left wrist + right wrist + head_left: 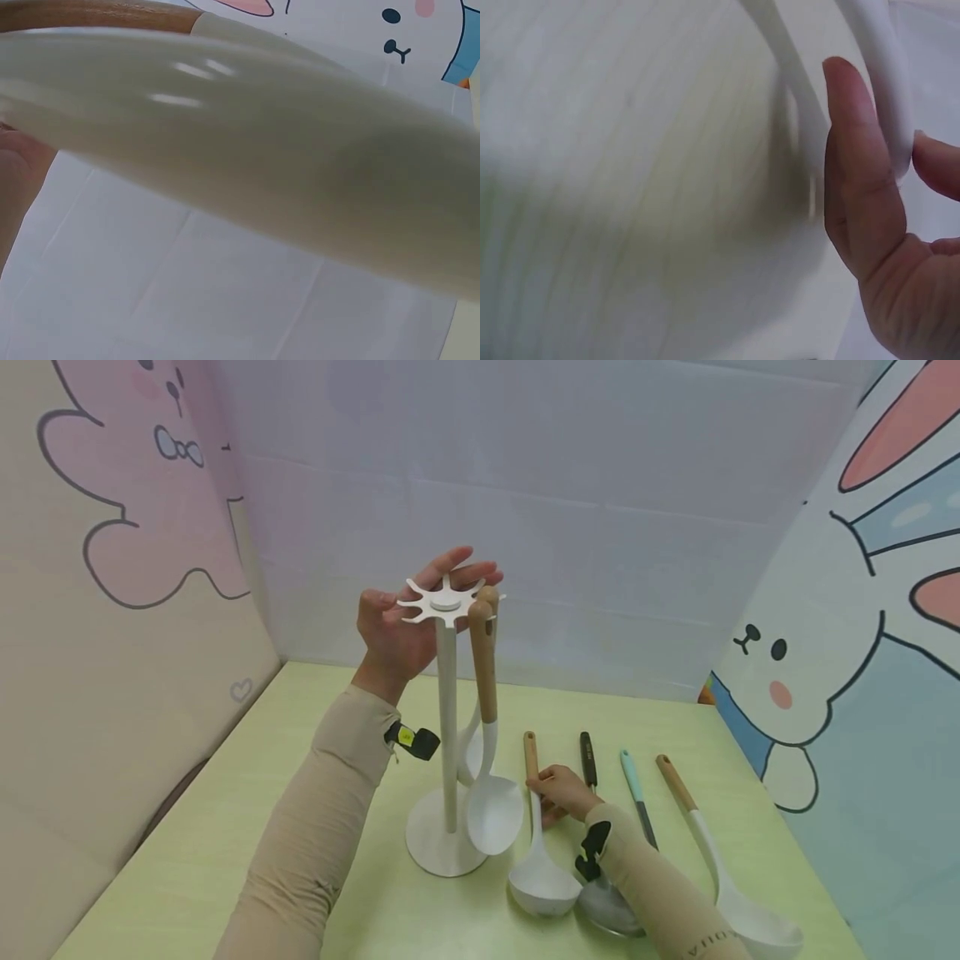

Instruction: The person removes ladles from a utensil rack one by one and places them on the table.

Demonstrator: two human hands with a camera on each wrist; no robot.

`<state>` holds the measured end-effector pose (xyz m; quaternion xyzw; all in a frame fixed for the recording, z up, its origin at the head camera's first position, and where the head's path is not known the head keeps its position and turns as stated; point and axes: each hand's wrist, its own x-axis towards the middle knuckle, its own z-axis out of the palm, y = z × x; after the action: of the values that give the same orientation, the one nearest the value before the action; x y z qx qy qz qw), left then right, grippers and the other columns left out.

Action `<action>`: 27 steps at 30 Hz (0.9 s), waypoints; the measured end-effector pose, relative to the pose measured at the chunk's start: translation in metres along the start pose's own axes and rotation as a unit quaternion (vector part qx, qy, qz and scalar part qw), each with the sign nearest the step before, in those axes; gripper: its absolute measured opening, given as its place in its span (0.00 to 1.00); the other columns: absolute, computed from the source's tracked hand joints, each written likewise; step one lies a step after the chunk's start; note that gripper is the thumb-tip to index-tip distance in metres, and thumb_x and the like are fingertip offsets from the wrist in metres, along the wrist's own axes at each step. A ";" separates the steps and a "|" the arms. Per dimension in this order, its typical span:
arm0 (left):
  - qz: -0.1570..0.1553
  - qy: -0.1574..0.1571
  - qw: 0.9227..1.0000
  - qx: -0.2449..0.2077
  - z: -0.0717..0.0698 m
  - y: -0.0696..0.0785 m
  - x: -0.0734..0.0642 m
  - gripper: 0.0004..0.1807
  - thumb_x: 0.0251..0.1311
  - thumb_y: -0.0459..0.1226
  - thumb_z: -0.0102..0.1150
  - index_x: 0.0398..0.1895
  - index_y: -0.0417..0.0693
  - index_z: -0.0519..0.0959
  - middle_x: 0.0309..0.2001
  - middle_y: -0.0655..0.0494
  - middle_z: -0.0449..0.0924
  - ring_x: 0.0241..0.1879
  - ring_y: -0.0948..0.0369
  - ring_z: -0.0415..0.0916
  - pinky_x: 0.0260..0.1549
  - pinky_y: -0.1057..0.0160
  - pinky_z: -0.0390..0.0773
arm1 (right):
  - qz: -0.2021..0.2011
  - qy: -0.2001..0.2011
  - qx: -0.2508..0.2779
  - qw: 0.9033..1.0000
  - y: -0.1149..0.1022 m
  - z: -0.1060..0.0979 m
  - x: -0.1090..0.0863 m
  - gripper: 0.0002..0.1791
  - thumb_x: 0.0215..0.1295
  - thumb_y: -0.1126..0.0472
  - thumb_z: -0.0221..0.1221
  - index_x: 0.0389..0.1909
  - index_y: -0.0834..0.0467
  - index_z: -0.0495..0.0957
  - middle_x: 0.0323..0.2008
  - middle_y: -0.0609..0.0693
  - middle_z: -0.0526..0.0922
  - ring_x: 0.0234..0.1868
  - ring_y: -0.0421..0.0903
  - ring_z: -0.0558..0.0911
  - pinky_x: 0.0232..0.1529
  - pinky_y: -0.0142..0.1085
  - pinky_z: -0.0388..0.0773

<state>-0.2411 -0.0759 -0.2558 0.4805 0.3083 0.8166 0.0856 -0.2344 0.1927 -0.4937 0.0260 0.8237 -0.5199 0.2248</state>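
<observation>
A white utensil stand (447, 718) with a notched top and round base stands on the table. From its right side hang a white ladle (495, 814) with a wooden handle and, behind it, another white utensil (470, 760). My left hand (401, 639) is raised behind the stand's top, fingers extended. The glossy white pole (225, 142) blurs across the left wrist view, covering most of that hand. Right of the base lies a white ladle (545, 883) with a wooden handle. My right hand (566, 792) pinches its handle between thumb and fingers, just below the wooden part.
Right of that ladle lie a metal utensil with a black handle (588, 760), partly under my right forearm, one with a turquoise handle (632, 777), and a white spoon-like utensil (753, 920) with a wooden handle. Printed walls (570, 527) enclose the table's back and sides.
</observation>
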 end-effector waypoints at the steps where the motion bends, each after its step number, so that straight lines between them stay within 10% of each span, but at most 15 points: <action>1: -0.002 -0.001 1.000 -0.003 0.000 0.000 0.000 0.36 0.42 0.45 0.51 0.62 0.49 0.76 0.59 0.46 0.76 0.68 0.42 0.56 0.58 0.51 0.64 | -0.001 -0.003 -0.001 1.000 0.000 -0.001 -0.001 0.19 0.75 0.60 0.54 0.53 0.72 0.68 0.33 0.61 0.78 0.27 0.48 0.81 0.25 0.40 0.84; 9: -0.004 0.094 0.994 0.049 -0.003 0.000 -0.010 0.42 0.45 0.51 0.58 0.69 0.47 0.68 0.66 0.42 0.67 0.71 0.38 0.55 0.59 0.48 0.64 | -0.044 -0.012 -0.065 0.997 -0.027 -0.033 -0.020 0.31 0.76 0.48 0.52 0.65 0.69 0.61 0.49 0.68 0.77 0.41 0.61 0.83 0.32 0.48 0.84; 15: 0.019 0.174 0.977 0.120 -0.006 0.000 -0.030 0.56 0.45 0.60 0.67 0.74 0.44 0.57 0.70 0.42 0.62 0.70 0.43 0.58 0.65 0.41 0.60 | -0.168 -0.001 -0.152 0.974 -0.081 -0.067 -0.048 0.31 0.76 0.47 0.52 0.68 0.65 0.63 0.59 0.66 0.71 0.54 0.63 0.77 0.41 0.46 0.81; 27: 0.068 0.256 0.891 0.368 0.013 -0.004 -0.078 0.44 0.52 0.40 0.54 0.74 0.40 0.53 0.64 0.51 0.66 0.65 0.49 0.62 0.57 0.56 0.68 | -0.428 -0.009 -0.121 0.896 -0.203 -0.088 -0.111 0.25 0.75 0.62 0.54 0.69 0.62 0.62 0.67 0.58 0.68 0.66 0.54 0.70 0.62 0.53 0.69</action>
<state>-0.1900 -0.1011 -0.3112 0.2718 0.5648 0.7429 -0.2351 -0.2208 0.1980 -0.2466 -0.3610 0.8097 -0.4625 -0.0102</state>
